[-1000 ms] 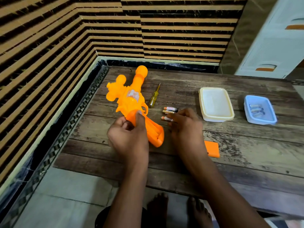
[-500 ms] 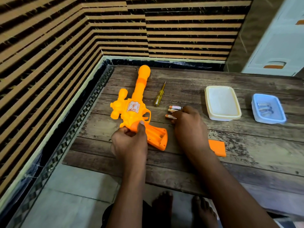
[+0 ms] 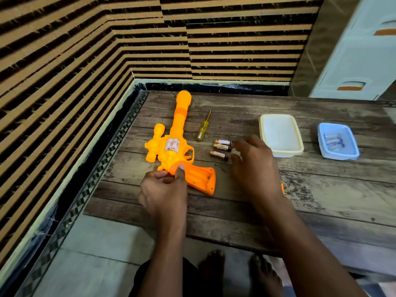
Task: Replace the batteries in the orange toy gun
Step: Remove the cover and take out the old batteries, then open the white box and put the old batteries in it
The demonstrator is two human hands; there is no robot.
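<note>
We saw the orange toy gun (image 3: pixel 174 146) lying flat on the left part of the wooden tabletop (image 3: pixel 321 200), its long axis running nearly straight away from the person, the barrel's rounded muzzle toward the striped wall (image 3: pixel 85 50) and the grip angled back toward the near right. The grip's battery compartment (image 3: pixel 200 177) faced up, uncovered. The left hand (image 3: pixel 165 194) grasped the gun where the grip met the body, thumb pressed on top, fingers curled beneath. The right hand (image 3: pixel 252 166) hovered palm down with loosely bent fingers, holding nothing, its fingertips just beside three loose batteries (image 3: pixel 221 147) that lay side by side to the right of the trigger guard. A yellow-handled screwdriver (image 3: pixel 203 129) rested beyond them, parallel to the barrel. An orange piece (image 3: pixel 282 188) showed just behind the right wrist, mostly hidden. Farther right sat a cream plastic container (image 3: pixel 280 136), and well past it a blue tray (image 3: pixel 338 142) with more batteries inside. The weathered planks met a wall of tan and black horizontal stripes in a corner; a pale drawer cabinet (image 3: pixel 360 56) stood at far right, and bare feet (image 3: pixel 235 273) rested on the tiled floor below.
</note>
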